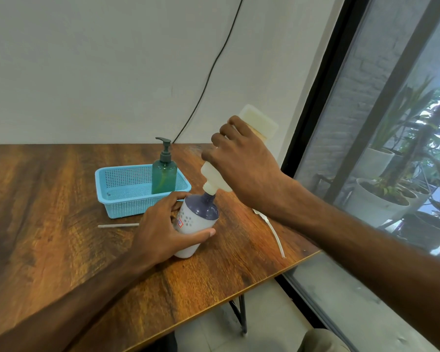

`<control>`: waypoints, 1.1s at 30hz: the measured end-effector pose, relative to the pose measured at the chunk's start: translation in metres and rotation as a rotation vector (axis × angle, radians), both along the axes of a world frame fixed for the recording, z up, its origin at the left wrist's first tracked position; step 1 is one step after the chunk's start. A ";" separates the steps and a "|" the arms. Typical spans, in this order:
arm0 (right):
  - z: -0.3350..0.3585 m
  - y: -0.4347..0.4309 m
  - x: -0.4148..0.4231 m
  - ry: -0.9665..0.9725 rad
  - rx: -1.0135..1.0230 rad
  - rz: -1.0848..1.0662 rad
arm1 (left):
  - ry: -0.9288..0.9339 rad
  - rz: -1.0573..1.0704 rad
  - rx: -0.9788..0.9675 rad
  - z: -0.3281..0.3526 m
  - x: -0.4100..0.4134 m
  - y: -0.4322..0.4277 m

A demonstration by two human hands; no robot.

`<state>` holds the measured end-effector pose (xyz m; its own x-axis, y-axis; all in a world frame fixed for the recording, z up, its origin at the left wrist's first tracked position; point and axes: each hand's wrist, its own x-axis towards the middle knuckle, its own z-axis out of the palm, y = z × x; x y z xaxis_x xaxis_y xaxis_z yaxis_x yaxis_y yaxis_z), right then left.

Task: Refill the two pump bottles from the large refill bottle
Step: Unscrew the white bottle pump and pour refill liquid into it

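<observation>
Refill bottle (249, 138) tipped neck-down in my right hand (241, 161), spout meeting the white pump bottle (196, 222) my left hand (160, 229) wraps, just in front of the blue basket (117, 199) holding the green pump bottle (164, 177).

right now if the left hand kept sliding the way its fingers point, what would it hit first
Likely the neck of the tilted translucent white refill bottle, held by the right hand over the white-and-purple pump bottle that the left hand grips; depth is unclear.

Left half of my wooden desk (48, 199) is open; light-blue perforated plastic basket (117, 191) and thin clear tube (118, 225) block centre.
</observation>
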<state>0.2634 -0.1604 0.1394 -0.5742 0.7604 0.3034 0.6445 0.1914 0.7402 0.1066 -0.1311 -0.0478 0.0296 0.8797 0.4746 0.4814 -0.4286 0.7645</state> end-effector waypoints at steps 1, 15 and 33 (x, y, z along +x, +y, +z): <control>0.000 0.000 0.000 0.000 -0.001 -0.002 | -0.004 -0.002 0.002 0.001 0.000 0.000; 0.000 -0.001 -0.002 -0.054 0.030 -0.012 | -0.007 -0.016 0.016 0.004 0.001 -0.003; 0.002 0.000 -0.006 -0.091 0.026 0.003 | -0.005 -0.017 -0.010 0.003 0.000 -0.002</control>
<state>0.2571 -0.1602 0.1410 -0.6025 0.7514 0.2691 0.5735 0.1732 0.8007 0.1064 -0.1330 -0.0452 0.0421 0.8840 0.4657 0.4702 -0.4288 0.7714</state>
